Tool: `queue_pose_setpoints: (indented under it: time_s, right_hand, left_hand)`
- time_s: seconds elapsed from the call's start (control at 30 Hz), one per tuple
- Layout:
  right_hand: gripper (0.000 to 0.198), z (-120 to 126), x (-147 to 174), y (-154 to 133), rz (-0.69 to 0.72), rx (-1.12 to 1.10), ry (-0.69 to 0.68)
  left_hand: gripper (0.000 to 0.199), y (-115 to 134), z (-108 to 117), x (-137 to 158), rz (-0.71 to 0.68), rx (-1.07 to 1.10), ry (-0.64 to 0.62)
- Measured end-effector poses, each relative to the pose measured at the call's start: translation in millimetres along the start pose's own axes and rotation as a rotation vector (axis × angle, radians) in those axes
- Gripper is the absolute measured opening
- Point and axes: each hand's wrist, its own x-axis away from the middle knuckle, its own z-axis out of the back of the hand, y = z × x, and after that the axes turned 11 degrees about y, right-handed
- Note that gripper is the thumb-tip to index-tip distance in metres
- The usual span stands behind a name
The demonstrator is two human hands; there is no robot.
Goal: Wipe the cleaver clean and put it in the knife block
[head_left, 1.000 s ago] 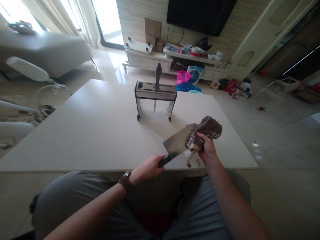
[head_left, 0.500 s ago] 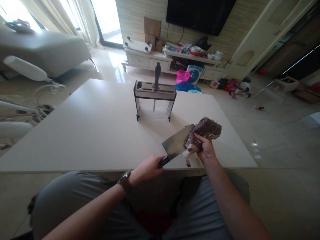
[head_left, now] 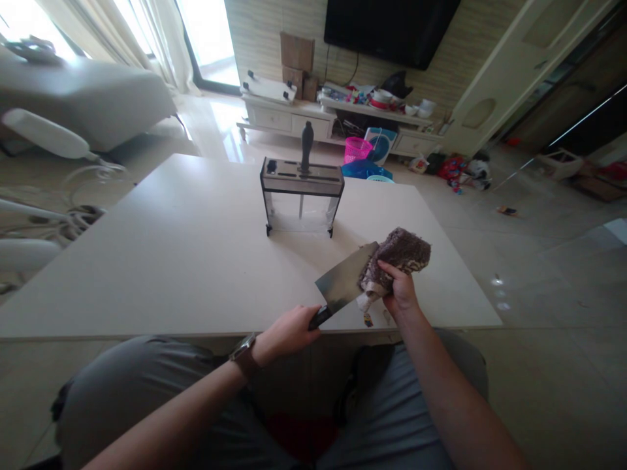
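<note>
My left hand (head_left: 290, 331), with a watch on the wrist, is closed around the black handle of a cleaver (head_left: 349, 277). The broad blade points up and to the right, and its far side meets a brown, shaggy cloth (head_left: 402, 251). My right hand (head_left: 399, 290) grips that cloth, thumb on top and fingers underneath, near the table's front edge. A pale end of the cloth hangs beside the blade. Behind the cleaver a knife block (head_left: 302, 183) with clear sides stands upright, one dark-handled tool (head_left: 307, 147) sticking up from its top slot.
The white table (head_left: 161, 261) spreads before me, its front edge close to my legs. A small colourful piece (head_left: 368, 320) lies near that edge. Beyond are a pink basket (head_left: 357, 150), a low white cabinet (head_left: 272, 119) and a wall-mounted television (head_left: 389, 29). Chairs stand at the left.
Almost nothing differs. The whole view has shifted very slightly; both hands keep their hold on the cleaver and the cloth.
</note>
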Motion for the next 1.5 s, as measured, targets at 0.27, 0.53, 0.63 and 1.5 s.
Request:
queue_pose_setpoints:
  time_s: [0.27,0.53,0.63,1.5]
  right_hand:
    - [0.028,-1.7,1.9,4.7,-0.099,-0.005,0.022]
    - [0.018,-8.4,12.8,3.8,-0.168,-0.097,0.071]
    - [0.015,-8.2,13.2,6.2,-0.171,-0.12,0.061]
    - [0.027,-7.5,27.4,34.0,-0.17,-0.001,-0.005]
  left_hand:
    - [0.015,-0.4,-0.6,0.2,0.005,-0.008,0.0]
    - [0.007,1.7,-2.7,-0.2,-0.016,0.063,0.018]
    - [0.008,2.8,-5.0,-0.8,-0.005,0.123,0.04]
    - [0.01,9.9,-3.9,-2.6,0.001,0.169,0.057]
